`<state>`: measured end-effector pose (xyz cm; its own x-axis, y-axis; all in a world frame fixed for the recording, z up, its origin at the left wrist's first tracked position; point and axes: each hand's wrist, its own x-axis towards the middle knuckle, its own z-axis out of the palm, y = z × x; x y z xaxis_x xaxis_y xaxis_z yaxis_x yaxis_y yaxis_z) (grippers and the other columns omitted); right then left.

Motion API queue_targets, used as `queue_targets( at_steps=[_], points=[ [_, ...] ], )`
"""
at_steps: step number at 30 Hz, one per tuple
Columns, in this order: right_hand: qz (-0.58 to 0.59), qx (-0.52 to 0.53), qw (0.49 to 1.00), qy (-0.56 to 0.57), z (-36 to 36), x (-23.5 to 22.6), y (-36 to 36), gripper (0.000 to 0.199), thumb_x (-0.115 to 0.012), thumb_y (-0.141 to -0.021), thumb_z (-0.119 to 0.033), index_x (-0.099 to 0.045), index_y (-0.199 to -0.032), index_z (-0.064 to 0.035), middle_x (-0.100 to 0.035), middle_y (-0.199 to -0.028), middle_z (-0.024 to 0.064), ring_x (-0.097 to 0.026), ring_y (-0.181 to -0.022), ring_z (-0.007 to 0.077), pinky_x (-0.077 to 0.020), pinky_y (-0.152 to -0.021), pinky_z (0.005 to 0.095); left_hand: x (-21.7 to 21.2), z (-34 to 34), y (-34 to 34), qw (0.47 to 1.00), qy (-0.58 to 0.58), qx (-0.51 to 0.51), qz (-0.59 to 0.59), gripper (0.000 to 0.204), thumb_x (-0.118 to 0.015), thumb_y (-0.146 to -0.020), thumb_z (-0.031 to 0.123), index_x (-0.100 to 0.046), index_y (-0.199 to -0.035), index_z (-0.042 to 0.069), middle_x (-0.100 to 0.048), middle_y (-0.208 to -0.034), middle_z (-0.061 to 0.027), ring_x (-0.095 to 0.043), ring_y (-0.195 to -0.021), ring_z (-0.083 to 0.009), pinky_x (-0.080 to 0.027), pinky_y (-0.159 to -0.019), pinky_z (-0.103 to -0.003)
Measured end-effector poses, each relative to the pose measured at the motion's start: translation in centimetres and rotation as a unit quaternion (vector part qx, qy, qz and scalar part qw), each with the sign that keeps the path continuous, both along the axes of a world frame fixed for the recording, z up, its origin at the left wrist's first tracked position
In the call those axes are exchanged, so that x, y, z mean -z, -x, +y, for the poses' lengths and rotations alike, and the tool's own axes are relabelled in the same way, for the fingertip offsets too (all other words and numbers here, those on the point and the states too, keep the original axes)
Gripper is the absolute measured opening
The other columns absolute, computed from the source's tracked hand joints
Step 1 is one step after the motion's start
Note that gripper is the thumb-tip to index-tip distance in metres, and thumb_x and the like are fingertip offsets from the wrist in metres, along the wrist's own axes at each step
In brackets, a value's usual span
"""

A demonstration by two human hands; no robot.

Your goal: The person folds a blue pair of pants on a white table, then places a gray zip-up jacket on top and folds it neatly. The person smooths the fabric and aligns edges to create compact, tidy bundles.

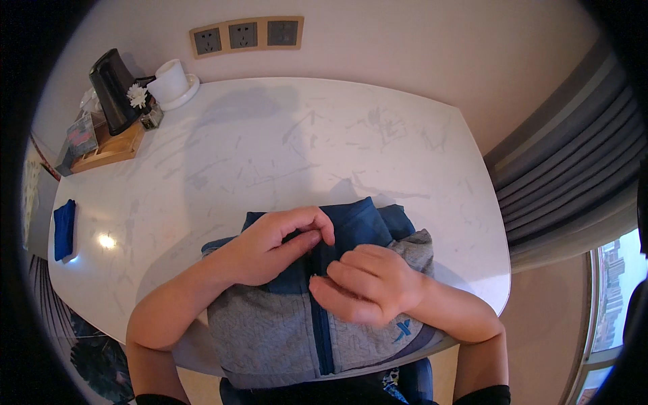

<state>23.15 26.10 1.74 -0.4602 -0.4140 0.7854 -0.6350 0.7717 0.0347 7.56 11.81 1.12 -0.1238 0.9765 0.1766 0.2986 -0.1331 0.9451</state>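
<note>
A grey and blue zip-up jacket (260,331) lies bunched at the table's near edge, its lower part hanging toward my lap. Its dark blue zip (322,337) runs down the middle, and a small blue emblem marks the grey cloth at the right. My left hand (277,246) is closed over the blue upper part, thumb and index finger curled together beside the zip. Just right of the zip and a little nearer, my right hand (371,283) is curled in on the jacket. Its fingertips meet at the zip line; whether they pinch the zip pull is hidden.
The white marbled table (243,162) spreads out beyond the jacket. At the far left stand a black kettle (113,91) on a wooden tray (111,154), a white flower and a white cup (169,81). A folded blue cloth (64,229) lies near the left edge. Grey curtains (574,155) hang at right.
</note>
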Motion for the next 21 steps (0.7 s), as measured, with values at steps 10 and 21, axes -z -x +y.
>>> queue_targets(
  at_steps=[10,21],
  points=[
    [-0.103,0.032,0.979,0.175,-0.3,0.1,0.3,0.028,-0.077,-0.077,0.005,-0.061,-0.100,-0.0001,-0.061,-0.082,0.0111,-0.059,-0.061,0.0198,-0.0453,-0.050,0.0292,-0.1,0.1,-0.1,0.997,0.019,0.012,-0.079,0.011,-0.047,-0.100,0.002,-0.057,-0.105,0.003,-0.058,-0.097,-0.0023,-0.052,-0.091,-0.0102,-0.043,-0.084,-0.025],
    [-0.242,0.018,0.880,0.408,-0.5,0.3,-1.3,0.021,-0.070,-0.085,0.004,-0.062,-0.103,-0.0002,-0.065,-0.089,0.0100,-0.064,-0.072,0.0150,-0.0509,-0.061,0.0259,-0.8,-0.3,0.7,0.995,-0.067,0.075,0.019,0.015,-0.070,-0.085,0.016,-0.060,-0.082,0.005,-0.055,-0.090,-0.0051,-0.055,-0.088,-0.0182,-0.043,-0.081,-0.030]
  ],
)
